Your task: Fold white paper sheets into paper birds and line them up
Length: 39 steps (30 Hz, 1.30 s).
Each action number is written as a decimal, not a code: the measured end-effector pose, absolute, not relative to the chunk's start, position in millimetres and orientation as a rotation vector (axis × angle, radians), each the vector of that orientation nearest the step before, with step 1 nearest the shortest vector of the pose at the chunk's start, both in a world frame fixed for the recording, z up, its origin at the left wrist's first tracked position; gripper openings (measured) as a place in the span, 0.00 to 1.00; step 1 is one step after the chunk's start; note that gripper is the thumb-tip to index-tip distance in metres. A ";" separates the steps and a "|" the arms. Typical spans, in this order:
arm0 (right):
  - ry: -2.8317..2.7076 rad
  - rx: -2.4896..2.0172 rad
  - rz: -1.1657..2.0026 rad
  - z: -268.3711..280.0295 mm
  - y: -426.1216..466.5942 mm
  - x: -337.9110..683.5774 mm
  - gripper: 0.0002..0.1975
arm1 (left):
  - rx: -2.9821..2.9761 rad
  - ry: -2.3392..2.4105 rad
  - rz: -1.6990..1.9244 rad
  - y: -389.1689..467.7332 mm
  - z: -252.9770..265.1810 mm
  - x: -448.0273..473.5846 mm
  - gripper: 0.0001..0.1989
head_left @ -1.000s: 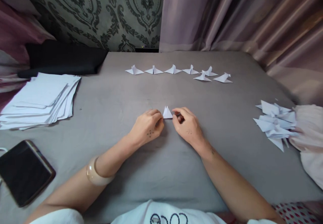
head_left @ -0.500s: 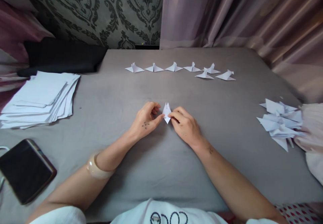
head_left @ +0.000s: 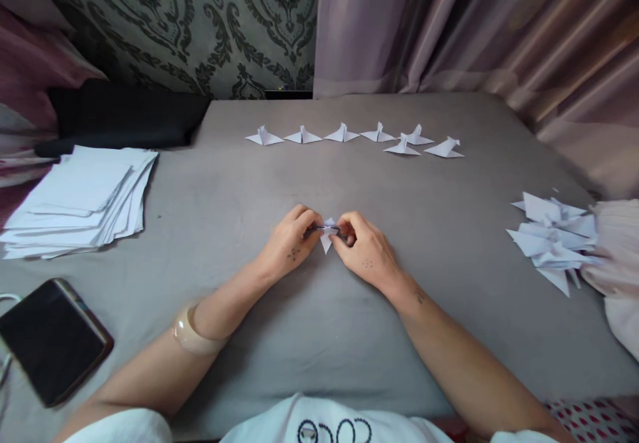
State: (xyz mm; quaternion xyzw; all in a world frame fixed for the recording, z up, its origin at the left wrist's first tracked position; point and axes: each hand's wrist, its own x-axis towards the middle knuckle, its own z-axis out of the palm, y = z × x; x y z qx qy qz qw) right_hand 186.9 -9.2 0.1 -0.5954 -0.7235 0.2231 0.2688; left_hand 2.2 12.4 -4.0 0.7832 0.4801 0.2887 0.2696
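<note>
A small piece of folded white paper point(head_left: 327, 237) is held between my two hands at the middle of the table. My left hand point(head_left: 294, 240) pinches its left side, fingers curled in. On the right side, the thumb and fingers of my right hand point(head_left: 367, 247) grip it too. One pointed end hangs down toward me, and shorter tips show above the fingers. Part of the paper is hidden behind my fingertips. Beyond my hands, several folded paper birds point(head_left: 342, 134) stand in a row with spread wings.
A stack of white paper sheets point(head_left: 80, 197) lies at the left, with a black tablet-like device point(head_left: 52, 343) and its cable nearer me. At the right is a pile of folded white papers point(head_left: 554, 237) beside pale cloth point(head_left: 619, 257). A black folded item point(head_left: 124, 114) sits at the back left.
The upright, diamond-shaped paper is now creased across or opened between my fingers, its lower point showing. My left fingers have closed in on its side. The row of birds is unchanged.
</note>
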 end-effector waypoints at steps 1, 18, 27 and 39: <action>-1.945 -1.598 0.612 0.0 -8.6 187.0 0.10 | 2.125 1.289 0.781 12.4 -4.9 2.1 0.03; -1.949 -1.572 0.651 -4.8 -3.6 185.9 0.07 | 2.254 1.291 0.736 17.4 -10.8 0.7 0.08; -2.048 -1.568 0.603 0.2 -2.0 188.2 0.09 | 2.698 1.177 0.574 18.1 -3.6 -2.3 0.13; -2.424 -1.553 0.237 12.5 -14.1 187.3 0.13 | 2.863 1.149 0.316 8.9 5.3 4.0 0.12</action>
